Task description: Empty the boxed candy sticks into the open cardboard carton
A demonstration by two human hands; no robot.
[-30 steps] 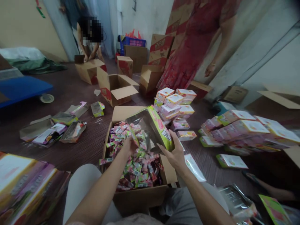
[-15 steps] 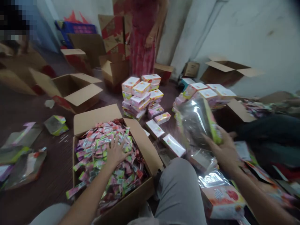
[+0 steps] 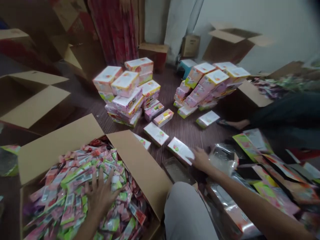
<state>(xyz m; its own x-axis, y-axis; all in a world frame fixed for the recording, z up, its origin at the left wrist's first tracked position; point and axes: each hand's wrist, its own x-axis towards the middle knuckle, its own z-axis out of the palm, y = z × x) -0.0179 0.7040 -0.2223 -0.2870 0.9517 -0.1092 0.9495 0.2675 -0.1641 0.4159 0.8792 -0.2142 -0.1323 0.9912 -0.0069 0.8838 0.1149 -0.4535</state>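
Note:
My left hand (image 3: pixel 102 191) lies with fingers spread on a heap of pink, red and green sachets (image 3: pixel 71 205). The sachets fill an open cardboard carton (image 3: pixel 136 156) at the lower left. My right hand (image 3: pixel 201 159), a little blurred, reaches past my knee to a small white-topped box (image 3: pixel 180 150) on the floor. Its fingertips are at the box's right end; I cannot make out a grip. Another white-topped box (image 3: pixel 156 133) and a small pink-yellow box (image 3: pixel 163 117) lie just beyond. Clear plastic packaging (image 3: pixel 222 156) lies to the right of my right hand.
Stacked small boxes stand in two piles, one ahead (image 3: pixel 127 98) and one farther right (image 3: pixel 207 85). Open cartons stand at the left (image 3: pixel 32 103) and by the wall (image 3: pixel 227 43). Flattened packaging (image 3: pixel 275 176) covers the right floor, near another person's foot (image 3: pixel 236 124). Someone in red (image 3: pixel 113 31) stands behind.
My right hand has let go of the clear plastic pack and moved left to the white-topped box. My left hand stays on the sachets. The view has shifted downward and closer.

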